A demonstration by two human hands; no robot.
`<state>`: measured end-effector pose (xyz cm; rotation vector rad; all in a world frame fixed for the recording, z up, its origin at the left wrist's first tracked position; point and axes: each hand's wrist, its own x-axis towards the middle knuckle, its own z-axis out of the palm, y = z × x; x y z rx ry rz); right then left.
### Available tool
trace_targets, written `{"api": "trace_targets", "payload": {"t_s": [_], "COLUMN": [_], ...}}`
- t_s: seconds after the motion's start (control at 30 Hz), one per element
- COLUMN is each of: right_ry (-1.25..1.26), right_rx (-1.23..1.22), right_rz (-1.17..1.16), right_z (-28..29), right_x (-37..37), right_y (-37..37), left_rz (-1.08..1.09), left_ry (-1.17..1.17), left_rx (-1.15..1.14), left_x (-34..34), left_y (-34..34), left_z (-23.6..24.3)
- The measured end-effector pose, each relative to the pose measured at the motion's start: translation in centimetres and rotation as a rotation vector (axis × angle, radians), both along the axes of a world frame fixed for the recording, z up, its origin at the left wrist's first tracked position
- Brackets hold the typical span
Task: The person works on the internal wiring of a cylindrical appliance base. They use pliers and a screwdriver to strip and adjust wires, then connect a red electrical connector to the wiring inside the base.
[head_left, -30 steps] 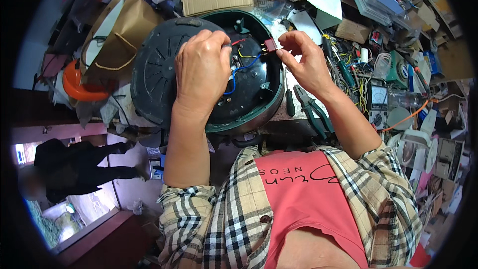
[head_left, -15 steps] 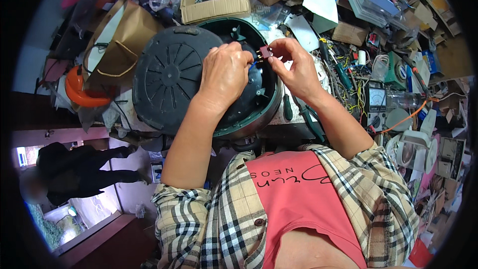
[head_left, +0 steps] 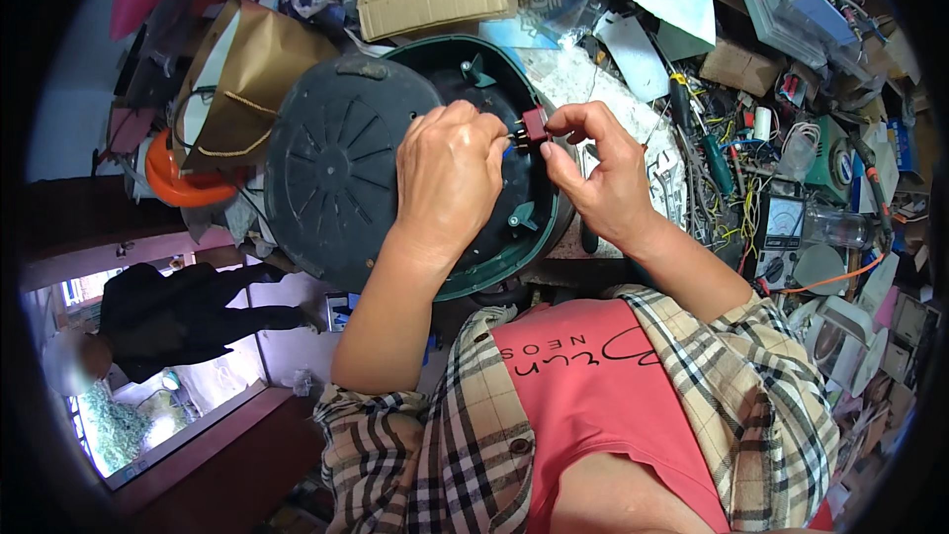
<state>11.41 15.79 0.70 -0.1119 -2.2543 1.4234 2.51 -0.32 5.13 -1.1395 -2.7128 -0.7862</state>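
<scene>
Between the thumb and forefinger of my right hand [head_left: 605, 176] sits a small dark red block with metal pins [head_left: 535, 125], which looks like a switch. The pins point toward my left hand [head_left: 450, 178]. Its fingers are pinched close to them, with a bit of blue wire [head_left: 508, 150] showing at the fingertips; the rest of it is hidden. Both hands are above a round dark green plastic housing [head_left: 539, 227] with raised posts inside. A black lid-like cover [head_left: 331, 153] with radial slots leans over the housing's left side.
A brown paper bag [head_left: 267, 69] and an orange plastic piece [head_left: 178, 176] lie left. Behind stands an open cardboard box [head_left: 440, 8]. Rightward are a spanner [head_left: 672, 178], a green-handled screwdriver [head_left: 718, 166], tangled wires and an analogue meter [head_left: 783, 222]. Someone in dark clothes [head_left: 188, 321] stands lower left.
The view has shifted, so the bench's right side appears farther right. My hands keep their pinches, the red block turned a little more upright between them.
</scene>
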Motion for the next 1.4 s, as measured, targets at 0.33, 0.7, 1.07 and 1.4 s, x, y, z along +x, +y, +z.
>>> {"api": "trace_targets", "payload": {"t_s": [0.33, 0.7, 1.07, 1.4], "right_ry": [0.024, -0.010, 0.016, 0.018], "right_rx": [0.001, 0.023, -0.017, -0.020], "right_rz": [-0.113, -0.150, -0.156, -0.158], "right_z": [-0.2, -1.0, -0.8, -0.5], "right_x": [0.1, 0.6, 0.4, 0.5], "right_y": [-1.2, -1.3, -1.4, -1.5], "left_rz": [0.018, 0.045, 0.027, 0.011], "left_ry": [0.021, 0.013, 0.009, 0.000], "left_rx": [-0.103, -0.058, -0.049, -0.039], "left_x": [0.2, 0.3, 0.1, 0.1], "left_y": [0.4, 0.4, 0.3, 0.1], "left_z": [0.6, 0.5, 0.5, 0.5]}}
